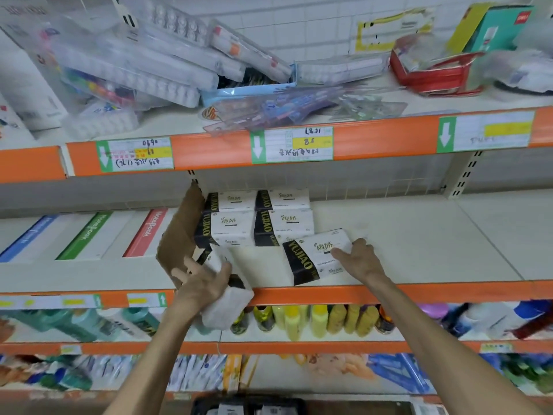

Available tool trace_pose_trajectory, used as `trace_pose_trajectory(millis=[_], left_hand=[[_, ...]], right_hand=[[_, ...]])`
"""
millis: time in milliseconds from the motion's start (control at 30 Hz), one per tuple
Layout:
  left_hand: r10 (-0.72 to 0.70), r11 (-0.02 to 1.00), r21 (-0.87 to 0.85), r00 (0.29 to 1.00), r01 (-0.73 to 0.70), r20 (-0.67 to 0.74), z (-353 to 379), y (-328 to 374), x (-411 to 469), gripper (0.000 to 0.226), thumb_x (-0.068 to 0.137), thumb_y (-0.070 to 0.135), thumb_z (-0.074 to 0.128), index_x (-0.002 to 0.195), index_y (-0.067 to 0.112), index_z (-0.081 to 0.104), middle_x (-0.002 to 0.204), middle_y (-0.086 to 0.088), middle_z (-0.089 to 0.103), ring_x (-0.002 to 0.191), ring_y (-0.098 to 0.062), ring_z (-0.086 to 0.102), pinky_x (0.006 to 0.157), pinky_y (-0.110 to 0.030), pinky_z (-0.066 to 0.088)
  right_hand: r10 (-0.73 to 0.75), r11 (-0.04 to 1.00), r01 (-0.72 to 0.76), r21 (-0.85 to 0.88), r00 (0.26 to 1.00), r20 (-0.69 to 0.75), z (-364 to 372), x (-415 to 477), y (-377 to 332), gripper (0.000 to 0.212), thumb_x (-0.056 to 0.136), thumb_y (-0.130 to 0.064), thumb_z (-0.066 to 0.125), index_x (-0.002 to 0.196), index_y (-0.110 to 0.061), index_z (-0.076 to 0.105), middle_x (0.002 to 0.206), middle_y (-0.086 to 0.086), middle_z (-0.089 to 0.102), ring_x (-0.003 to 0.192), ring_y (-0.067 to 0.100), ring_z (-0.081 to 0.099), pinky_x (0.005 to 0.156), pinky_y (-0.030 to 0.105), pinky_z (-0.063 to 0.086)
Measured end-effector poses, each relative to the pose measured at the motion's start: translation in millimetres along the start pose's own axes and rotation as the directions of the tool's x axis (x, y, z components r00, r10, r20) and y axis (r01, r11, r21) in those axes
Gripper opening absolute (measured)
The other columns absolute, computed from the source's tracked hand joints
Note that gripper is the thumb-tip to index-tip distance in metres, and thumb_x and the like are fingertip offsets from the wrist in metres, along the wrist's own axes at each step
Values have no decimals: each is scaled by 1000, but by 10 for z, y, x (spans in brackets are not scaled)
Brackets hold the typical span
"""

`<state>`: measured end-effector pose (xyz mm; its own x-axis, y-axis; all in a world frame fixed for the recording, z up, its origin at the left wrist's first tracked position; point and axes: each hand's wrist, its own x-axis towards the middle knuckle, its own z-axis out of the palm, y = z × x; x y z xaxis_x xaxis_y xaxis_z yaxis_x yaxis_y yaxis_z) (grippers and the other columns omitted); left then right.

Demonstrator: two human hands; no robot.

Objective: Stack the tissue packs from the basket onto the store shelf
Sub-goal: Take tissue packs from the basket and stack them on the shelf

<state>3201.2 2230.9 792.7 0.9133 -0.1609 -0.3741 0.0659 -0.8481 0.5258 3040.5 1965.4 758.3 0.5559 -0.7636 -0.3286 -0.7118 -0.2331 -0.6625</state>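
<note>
Risk one: the tissue pack (228, 290) in the left hand (201, 284) hangs half over the front edge of the shelf (419, 235). The fingers wrap only its upper end, so the soft pack could sag or slide out and drop toward the bottles (317, 320) on the tier below.

Risk two: the cardboard divider (179, 235) leans at the stack's left side, just beside that hand. A nudge while inserting the pack could tip it.

Risk three: the angled pack (317, 256) lies skewed near the front edge, the right hand (360, 257) flat on its right end, fingers spread, pressing, not pinching. A hard push may shunt the stacked packs (257, 218) behind.

Packs are white film with a black band and gold lettering. The basket (248, 407), at the bottom edge, appears to hold more, though that area is blurred.
</note>
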Motion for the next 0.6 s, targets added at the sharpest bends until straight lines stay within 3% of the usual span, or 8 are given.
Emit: trace_pose_trajectory(millis=[67,100,133,200,233,333,467,600], left_hand=[[-21,996,88,999,17,50,-12,160,-18,66,94,56,18,147,16,20,152,-21,1,134,-46,19,92,-53,50],[-37,994,109,996,28,83,1,223,-30,76,91,62,23,148,12,17,154,-20,2,133,-45,25,78,-49,57],[-54,994,101,995,45,86,29,287,-15,75,94,58,31,149,8,17,154,-21,9,129,-43,33,74,-48,58],[-49,998,43,998,48,35,97,410,-44,65,96,40,51,146,11,22,152,-22,17,131,-42,30,104,-57,38],[-65,997,29,996,67,-59,128,447,-39,67,93,36,58,145,14,21,151,-23,15,135,-43,23,111,-54,28],[-16,991,-133,966,-19,-259,197,373,-58,66,88,17,66,136,-3,24,145,-28,18,130,-45,33,99,-48,41],[96,989,-96,979,-114,-178,197,48,-31,76,77,22,79,126,-7,29,135,-26,25,115,-49,45,99,-50,40],[134,983,-114,986,-146,-104,111,-159,16,72,78,23,79,125,-6,32,136,-24,31,124,-40,40,101,-44,35]], right_hand=[[13,1000,-13,-9,1000,-1,13,-17,-16,68,91,-48,55,138,-5,33,138,17,39,125,35,44,98,42,42],[20,1000,-20,-17,1000,-2,19,-34,-30,69,91,-48,54,139,-4,32,139,17,39,126,35,44,98,42,41],[27,999,-27,-27,1000,-3,23,-54,-44,69,92,-48,53,140,-3,31,140,17,38,127,36,43,99,42,41],[41,998,-41,-46,999,-2,32,-93,-65,71,93,-49,52,142,-3,28,142,18,36,128,36,43,99,42,41],[46,998,-46,-50,999,0,40,-112,-65,72,93,-50,52,142,-3,27,142,18,35,128,37,43,98,43,41],[52,998,-52,-41,999,-15,85,-155,-27,70,91,-53,52,138,-6,30,138,17,37,124,38,45,96,44,42],[41,998,-43,-46,999,-35,132,-196,-9,71,89,-57,53,136,-8,31,135,16,40,122,38,47,95,44,43],[13,999,-15,-51,999,-48,338,-288,-166,67,87,-59,53,129,-9,36,127,13,44,114,37,51,86,42,45]])
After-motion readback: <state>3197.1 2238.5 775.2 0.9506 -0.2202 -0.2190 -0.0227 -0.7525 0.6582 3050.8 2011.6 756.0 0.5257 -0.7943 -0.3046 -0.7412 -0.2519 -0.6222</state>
